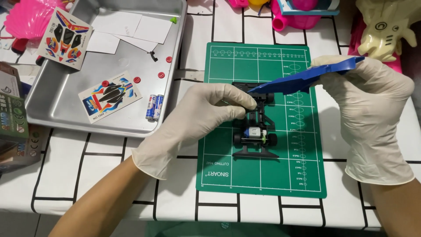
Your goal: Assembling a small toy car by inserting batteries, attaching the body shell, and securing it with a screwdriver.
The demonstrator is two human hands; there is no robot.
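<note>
A black toy car frame (pixel 255 134) lies on a green cutting mat (pixel 228 171). The gloved left hand (pixel 199 116) pinches its front end. The gloved right hand (pixel 372 101) grips a blue car shell (pixel 302 79) above it. A metal tray (pixel 57 94) with sticker sheets (pixel 110 96) and batteries (pixel 154 106) sits to the left.

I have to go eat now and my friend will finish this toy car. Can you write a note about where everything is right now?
Left hand: gloved, pinching the black car chassis on the green cutting mat.
Right hand: gloved, holding the blue body shell tilted above the chassis front.
Done: the chassis has wheels and a small motor.
Left: the shell is not seated on the chassis yet. Two batteries, sticker sheets and small red parts lie in the metal tray.
</note>
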